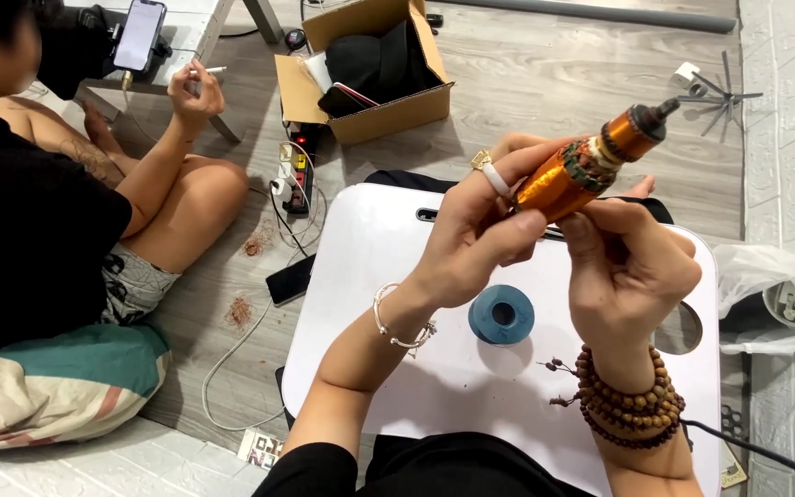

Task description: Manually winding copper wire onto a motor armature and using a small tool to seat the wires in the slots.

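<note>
A: In the head view, what's in hand?

B: A motor armature (581,166), wound in orange-copper wire, held up in the upper middle of the frame above the white table (370,276). Its shaft end points toward the upper right.

A: And the hands?

B: The left hand (471,244) wraps the lower body of the armature, fingers (508,170) curled round it and thumb pressed along its side; there's a ring on one finger and a bracelet at the wrist. The right hand (627,267) comes up from below, its fingers pinching the underside of the windings, thumb tip touching the copper. A beaded bracelet (627,405) circles that wrist.

A: How far along does the winding look?

B: The coils appear full and tight, with a dark band tied near the commutator end, so I'd judge the wrapping largely done and the piece under inspection or finishing. Whether loose wire ends remain, I cannot tell.

A: Anything else on the table?

B: A blue spool (501,315), lower centre, apart from both hands. At the left, another person sits on the floor beside an open cardboard box (379,101).
</note>
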